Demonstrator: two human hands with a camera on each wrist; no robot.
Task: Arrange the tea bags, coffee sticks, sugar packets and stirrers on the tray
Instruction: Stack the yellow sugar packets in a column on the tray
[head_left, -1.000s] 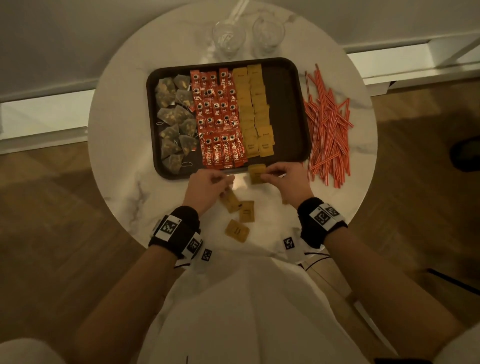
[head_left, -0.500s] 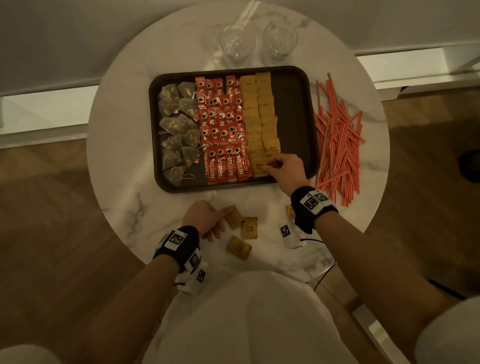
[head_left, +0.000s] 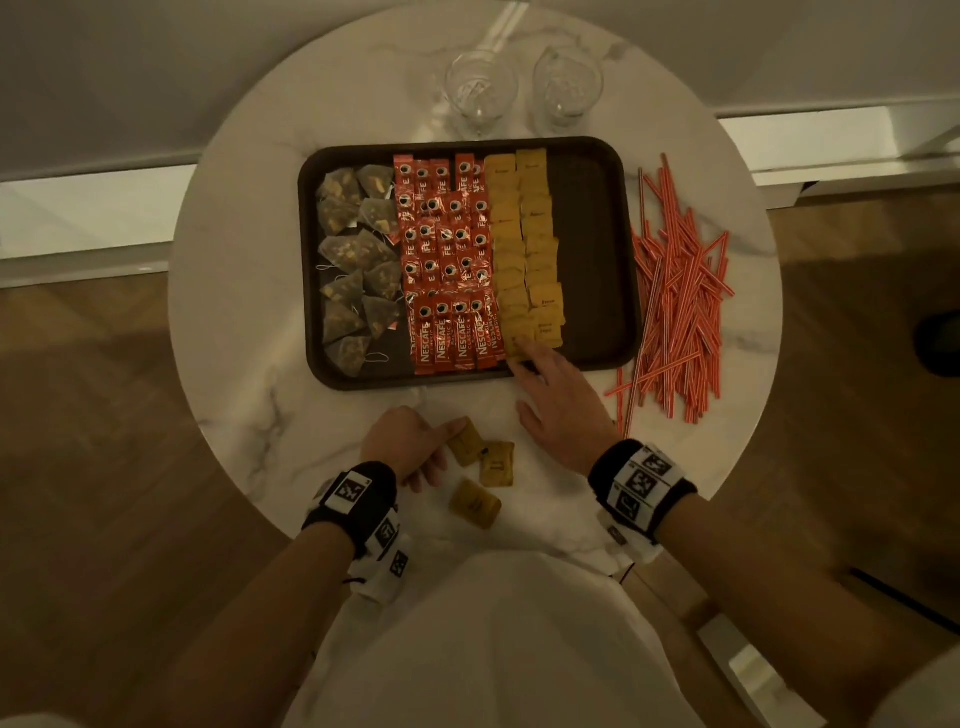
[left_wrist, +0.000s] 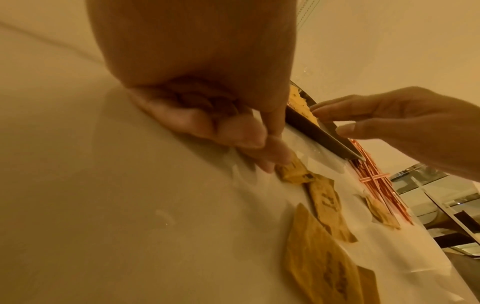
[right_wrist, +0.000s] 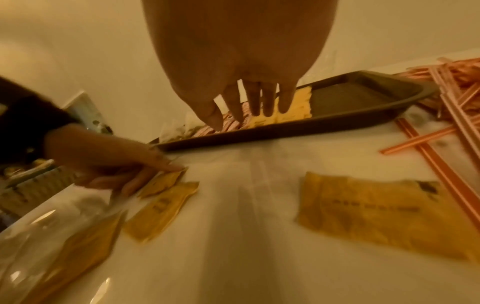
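The right hand (head_left: 561, 410) reaches over the near rim of the tray (head_left: 592, 228), its grip apart, straight fingers (right_wrist: 262, 102) resting on the nearest sugar packets (head_left: 524, 249) of the yellow rows and holding nothing. The left hand (head_left: 410, 444) lies on the bench (head_left: 234, 312) just in front of the tray, its grip closing on a loose sugar packet (head_left: 466, 440), forefinger and thumb on that packet's edge; whether it is yet lifted I cannot tell. Two more loose packets (head_left: 496, 464) lie touching or just beside it, and the right wrist view shows a fourth packet (right_wrist: 384, 214) under the right wrist. On the tray the tea bags (head_left: 353, 260) fill the left column, the red coffee sticks (head_left: 447, 260) the middle and the sugar rows stand beside them, with a bare strip on the right. The stirrers (head_left: 675, 291) lie in a heap on the bench, right of the tray, untouched. By my judgement tea and coffee are done, sugar nearly so, stirrers wholly left. Compared with a second ago, the packet both hands held at the tray's edge has been laid in the sugar row, and the left hand has dropped back to the loose packets.
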